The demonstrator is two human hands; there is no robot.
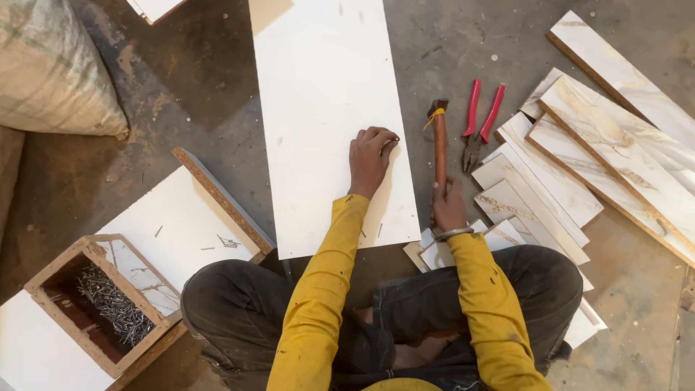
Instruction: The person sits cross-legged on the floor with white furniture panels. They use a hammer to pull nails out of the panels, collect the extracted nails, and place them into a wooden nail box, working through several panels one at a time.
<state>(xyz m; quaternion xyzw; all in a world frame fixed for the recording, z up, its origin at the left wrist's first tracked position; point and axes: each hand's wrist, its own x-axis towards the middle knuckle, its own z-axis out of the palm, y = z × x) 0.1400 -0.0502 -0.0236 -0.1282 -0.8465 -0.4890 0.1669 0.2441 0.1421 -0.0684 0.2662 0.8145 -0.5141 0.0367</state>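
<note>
Head view: the left hand (371, 158) rests on the long white laminated board (329, 108) lying on the concrete floor (181, 94), fingertips pinched near its right edge; what they pinch is too small to tell. The right hand (449, 206), just right of the board, is clenched round the wooden-handled hammer (439, 141). Red-handled pliers (479, 123) lie beside it.
</note>
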